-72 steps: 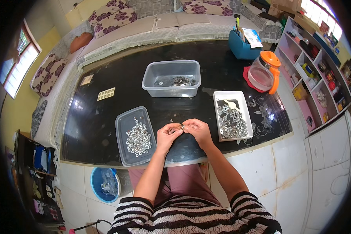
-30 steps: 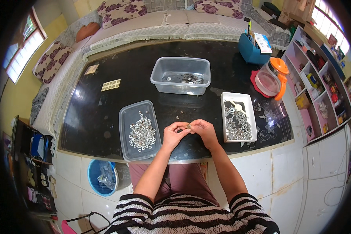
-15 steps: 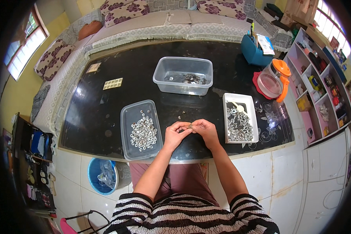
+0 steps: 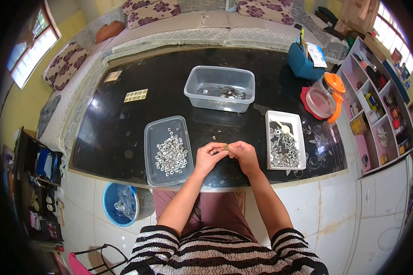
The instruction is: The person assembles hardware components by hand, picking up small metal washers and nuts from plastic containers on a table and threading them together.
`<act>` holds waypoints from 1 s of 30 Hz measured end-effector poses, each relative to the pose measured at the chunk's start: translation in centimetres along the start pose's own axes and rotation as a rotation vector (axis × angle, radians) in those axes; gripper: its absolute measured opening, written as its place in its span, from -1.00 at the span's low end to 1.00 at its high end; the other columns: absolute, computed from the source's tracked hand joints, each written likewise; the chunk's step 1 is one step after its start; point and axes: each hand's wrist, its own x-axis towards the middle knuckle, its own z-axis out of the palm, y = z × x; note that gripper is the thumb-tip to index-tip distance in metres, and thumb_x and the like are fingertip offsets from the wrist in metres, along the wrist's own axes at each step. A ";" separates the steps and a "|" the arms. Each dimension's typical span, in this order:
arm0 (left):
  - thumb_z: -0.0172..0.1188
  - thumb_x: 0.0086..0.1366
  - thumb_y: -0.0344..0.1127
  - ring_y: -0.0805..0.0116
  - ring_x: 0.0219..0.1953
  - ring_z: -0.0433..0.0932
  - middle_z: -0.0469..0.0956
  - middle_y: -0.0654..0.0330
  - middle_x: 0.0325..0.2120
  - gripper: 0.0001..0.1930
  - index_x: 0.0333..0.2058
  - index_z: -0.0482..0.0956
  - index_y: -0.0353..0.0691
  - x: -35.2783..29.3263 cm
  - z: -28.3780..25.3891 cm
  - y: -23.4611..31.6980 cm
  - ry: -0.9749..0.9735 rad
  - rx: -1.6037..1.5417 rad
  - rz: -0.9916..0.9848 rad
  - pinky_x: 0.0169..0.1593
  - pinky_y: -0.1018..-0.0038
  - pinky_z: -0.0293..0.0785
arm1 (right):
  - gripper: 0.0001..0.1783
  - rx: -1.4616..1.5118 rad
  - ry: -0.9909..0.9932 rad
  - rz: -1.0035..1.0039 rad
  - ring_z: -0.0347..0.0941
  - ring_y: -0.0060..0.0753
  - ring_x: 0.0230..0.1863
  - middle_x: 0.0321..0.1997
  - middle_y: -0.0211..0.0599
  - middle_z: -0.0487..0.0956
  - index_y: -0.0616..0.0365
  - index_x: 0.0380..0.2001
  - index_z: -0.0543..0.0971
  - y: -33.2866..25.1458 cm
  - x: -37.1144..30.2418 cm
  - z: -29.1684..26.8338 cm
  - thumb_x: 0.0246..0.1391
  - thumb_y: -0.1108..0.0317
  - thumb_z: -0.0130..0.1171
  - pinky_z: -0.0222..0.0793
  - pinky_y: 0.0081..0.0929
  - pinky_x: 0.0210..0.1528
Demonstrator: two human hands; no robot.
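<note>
My left hand (image 4: pixel 208 156) and my right hand (image 4: pixel 243 155) meet over the near part of the black table (image 4: pixel 165 73). Both pinch a small metal piece (image 4: pixel 226 148) between their fingertips; its exact kind is too small to make out. Left of my hands lies a shallow clear plastic lid (image 4: pixel 150 134) with many small metal nuts (image 4: pixel 171 158) on it. A white box (image 4: pixel 301 120) at the right holds a heap of metal parts (image 4: pixel 284 153), wing-shaped as far as I can tell, and a pale spoon-like piece (image 4: pixel 285 129).
Farther back stands a clear plastic tub (image 4: pixel 188 91) with small dark metal bits inside. A glass jug (image 4: pixel 325 97) with an orange lid and a teal holder (image 4: pixel 304 64) stand at the far right. Below the table's left front edge is a blue bin (image 4: pixel 112 205).
The surroundings have shifted slightly to the right in the picture. My hands stay together, with the small metal piece still pinched between them.
</note>
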 end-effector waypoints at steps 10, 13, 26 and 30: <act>0.22 -0.15 -0.53 0.57 -0.45 0.42 0.44 0.25 -0.47 -0.80 -0.44 0.49 -0.35 0.0 0.2 0.0 0.045 0.335 0.230 -0.35 0.70 0.35 | -0.86 0.198 0.069 0.085 0.21 -0.72 -0.63 -0.64 -0.46 0.40 0.21 -0.55 0.44 0.7 0.1 0.6 -0.09 0.35 0.04 0.12 -0.79 -0.55; 0.23 -0.17 -0.51 0.58 -0.47 0.42 0.44 0.23 -0.49 -0.80 -0.46 0.49 -0.32 0.0 0.3 0.4 0.048 0.495 0.329 -0.37 0.70 0.35 | -0.86 0.135 0.061 0.129 0.20 -0.72 -0.63 -0.65 -0.48 0.40 0.20 -0.57 0.44 0.2 0.2 0.5 -0.09 0.34 0.04 0.12 -0.79 -0.56; 0.23 -0.15 -0.46 0.63 -0.58 0.38 0.41 0.27 -0.59 -0.83 -0.50 0.49 -0.32 0.2 -0.5 1.7 0.007 0.453 0.274 -0.44 0.72 0.32 | -0.83 0.315 0.042 0.276 0.27 -0.77 -0.64 -0.61 -0.46 0.42 0.19 -0.53 0.41 -0.2 0.3 1.9 -0.03 0.31 -0.02 0.19 -0.85 -0.59; 0.23 -0.15 -0.46 0.63 -0.57 0.37 0.41 0.27 -0.57 -0.83 -0.49 0.49 -0.31 -0.4 -0.9 2.1 0.023 0.405 0.218 -0.43 0.71 0.32 | -0.84 0.341 0.079 0.282 0.29 -0.76 -0.62 -0.59 -0.46 0.42 0.19 -0.52 0.41 0.1 0.2 2.7 -0.02 0.32 -0.04 0.22 -0.85 -0.57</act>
